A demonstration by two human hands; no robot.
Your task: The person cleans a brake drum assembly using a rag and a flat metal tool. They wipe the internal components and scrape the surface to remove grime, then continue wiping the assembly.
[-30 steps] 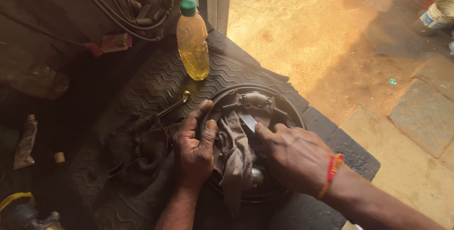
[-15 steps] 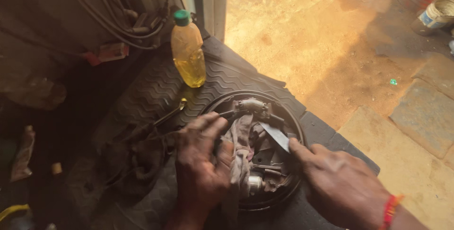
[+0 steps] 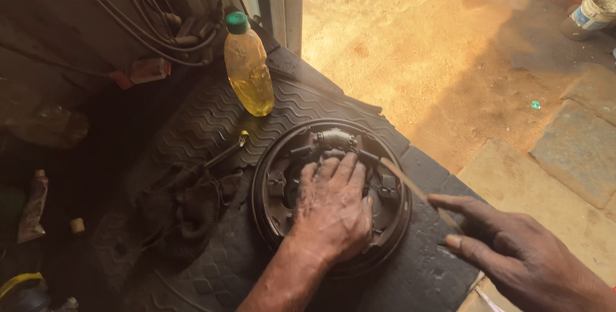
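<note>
One brake drum [image 3: 276, 222] under left hand [image 3: 330, 212], one oil bottle [image 3: 249, 68] behind.

One brake drum assembly [image 3: 330, 196], one oil bottle [image 3: 249, 65], two hands [image 3: 333, 209], one bucket [image 3: 593, 10]

The left hand [image 3: 332, 212] lies flat on a round brake plate [image 3: 277, 222] near the rubber mat's [image 3: 199, 119] right edge. The right hand [image 3: 520, 257] holds a thin rod [image 3: 410, 187] beside it. A bottle [image 3: 248, 65] of yellow oil stands at the mat's far edge.
</note>
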